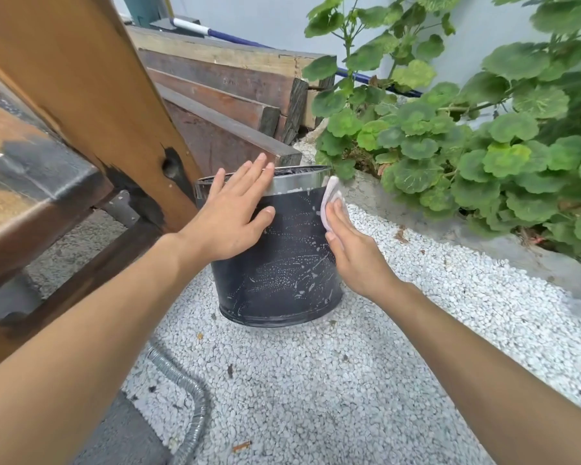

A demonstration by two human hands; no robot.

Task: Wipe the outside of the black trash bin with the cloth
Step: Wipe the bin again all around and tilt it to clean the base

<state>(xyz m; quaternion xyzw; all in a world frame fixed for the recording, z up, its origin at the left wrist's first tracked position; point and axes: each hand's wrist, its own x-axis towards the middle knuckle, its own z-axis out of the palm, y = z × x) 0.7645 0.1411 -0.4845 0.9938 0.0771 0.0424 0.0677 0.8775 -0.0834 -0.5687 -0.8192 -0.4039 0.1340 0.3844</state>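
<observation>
A round black trash bin (282,273) with a silver metal rim stands upright on white gravel. Its side is streaked with wet soapy marks. My left hand (235,209) lies flat with spread fingers against the bin's upper left side and rim. My right hand (353,250) presses a pale pink cloth (329,199) against the bin's upper right side, just under the rim. Most of the cloth is hidden under my fingers.
A wooden bench or frame (91,105) leans close on the left, touching the bin's back. Stacked timber beams (235,88) lie behind. Green leafy plants (467,135) fill a concrete-edged bed on the right. A metal flexible hose (192,407) runs over the gravel at lower left.
</observation>
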